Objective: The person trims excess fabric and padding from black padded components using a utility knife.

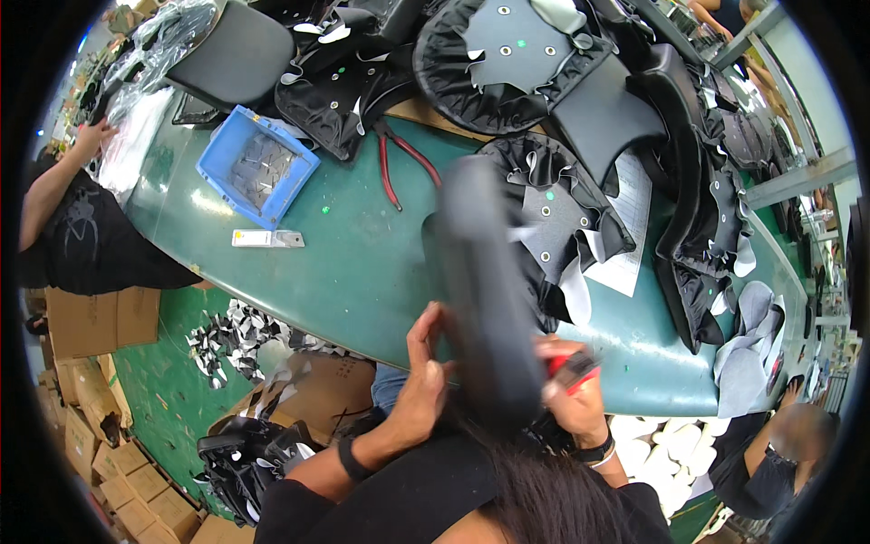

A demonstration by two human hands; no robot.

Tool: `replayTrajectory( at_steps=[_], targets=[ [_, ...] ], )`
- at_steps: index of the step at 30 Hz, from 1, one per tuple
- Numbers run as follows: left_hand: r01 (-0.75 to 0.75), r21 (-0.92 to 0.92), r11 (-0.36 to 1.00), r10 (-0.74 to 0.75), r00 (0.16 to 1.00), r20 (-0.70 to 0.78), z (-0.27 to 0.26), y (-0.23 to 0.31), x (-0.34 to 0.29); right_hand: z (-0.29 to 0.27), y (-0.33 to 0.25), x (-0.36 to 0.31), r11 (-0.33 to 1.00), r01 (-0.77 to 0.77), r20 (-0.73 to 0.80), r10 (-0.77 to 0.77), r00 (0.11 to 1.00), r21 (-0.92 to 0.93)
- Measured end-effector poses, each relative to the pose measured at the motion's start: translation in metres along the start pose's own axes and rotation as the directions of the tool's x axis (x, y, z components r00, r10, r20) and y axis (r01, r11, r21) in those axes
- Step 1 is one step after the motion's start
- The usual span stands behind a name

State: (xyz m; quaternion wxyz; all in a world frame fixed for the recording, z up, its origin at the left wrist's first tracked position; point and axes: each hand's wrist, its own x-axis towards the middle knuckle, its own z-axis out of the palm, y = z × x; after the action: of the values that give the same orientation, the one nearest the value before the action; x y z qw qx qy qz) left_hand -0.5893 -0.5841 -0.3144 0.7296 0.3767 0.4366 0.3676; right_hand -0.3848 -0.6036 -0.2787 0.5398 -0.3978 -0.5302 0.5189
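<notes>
A long, rounded black padded piece [489, 299], blurred, shows edge-on; a red-and-black tool [573, 370] sits beside its near end.

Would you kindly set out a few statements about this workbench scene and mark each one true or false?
1. The blue bin on the green table holds small metallic-looking pieces. True.
2. The right hand grips the red-handled pliers. False: they lie on the table; that hand holds a blurred red-and-black object.
3. A blurred black padded piece stands between the two hands. True.
4. The heap of white pads is on the person's left. False: it is on the right.
5. A dark band circles the left wrist. True.
</notes>
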Motion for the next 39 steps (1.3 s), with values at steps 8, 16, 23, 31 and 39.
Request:
replayTrajectory(
  at_steps=[8, 16, 23, 31, 39],
  targets=[
    [-0.397, -0.246, 0.885, 0.253, 0.850, -0.462, -0.061, 0.031, 0.003, -0.012, -0.039, 0.034, 0.827, -0.063, 0.179, 0.194, 0.965, -0.559],
    [-0.229, 0.437, 0.870, 0.442, 0.755, -0.484, -0.101, 0.019, -0.001, -0.018, -0.017, 0.013, 0.853, -0.506, -0.371, 0.431, 0.822, -0.129],
    [-0.811, 0.577, 0.094, 0.304, 0.575, 0.759, -0.006, 0.089, 0.043, -0.024, -0.019, 0.023, 0.763, -0.258, -0.090, 0.256, 0.963, -0.592],
    [-0.698, 0.712, -0.078, 0.241, 0.680, 0.693, -0.005, 0.030, 0.038, -0.070, -0.019, 0.013, 0.572, -0.200, -0.277, -0.050, 0.960, -0.796],
    [-0.711, 0.702, 0.035, 0.442, 0.641, 0.627, -0.007, 0.031, 0.040, -0.021, -0.036, 0.045, 0.178, 0.206, 0.257, 0.352, 0.900, -0.962]
  ],
)
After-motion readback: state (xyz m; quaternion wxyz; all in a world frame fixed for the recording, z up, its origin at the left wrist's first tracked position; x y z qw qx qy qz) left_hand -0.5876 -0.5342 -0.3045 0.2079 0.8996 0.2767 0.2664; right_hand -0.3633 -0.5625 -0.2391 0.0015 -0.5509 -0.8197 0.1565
